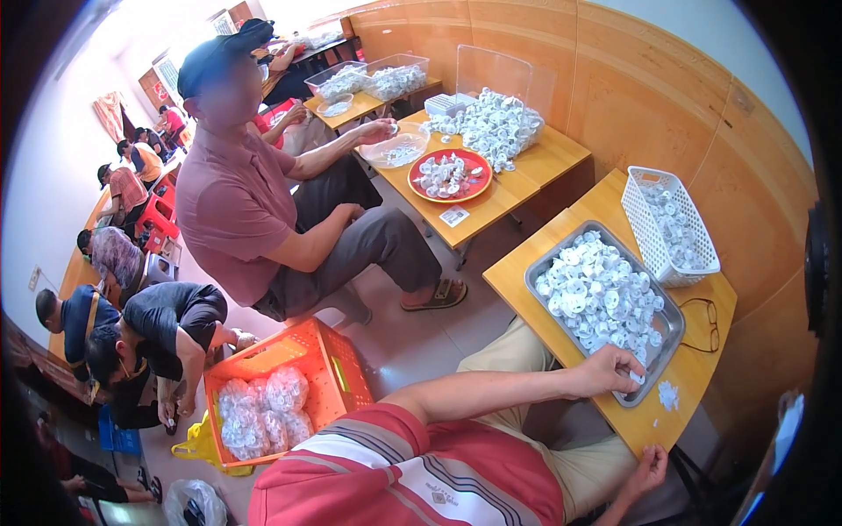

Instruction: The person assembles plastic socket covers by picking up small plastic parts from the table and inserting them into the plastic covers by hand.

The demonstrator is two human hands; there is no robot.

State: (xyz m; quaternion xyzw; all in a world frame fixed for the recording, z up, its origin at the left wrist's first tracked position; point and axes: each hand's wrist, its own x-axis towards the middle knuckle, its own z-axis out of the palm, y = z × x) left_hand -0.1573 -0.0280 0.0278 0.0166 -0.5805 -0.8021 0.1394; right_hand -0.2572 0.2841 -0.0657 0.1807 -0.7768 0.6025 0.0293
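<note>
My left hand (607,373) is closed in a pinch on a small white plastic piece (638,379) at the near rim of a metal tray (671,329). The tray holds a heap of small round white plastic pieces (601,294). My right hand (647,472) is lower, by the near edge of the wooden table (645,425), its fingers curled together; what they hold, if anything, is too small to make out. A little pile of flat white bits (668,395) lies on the table between my hands.
Beyond the tray stand a white basket (671,219) of similar pieces and eyeglasses (702,324). A co-worker (237,184) sits at another table with a red plate (482,186) and a large heap. An orange crate (329,359) with filled bags stands on the floor at left.
</note>
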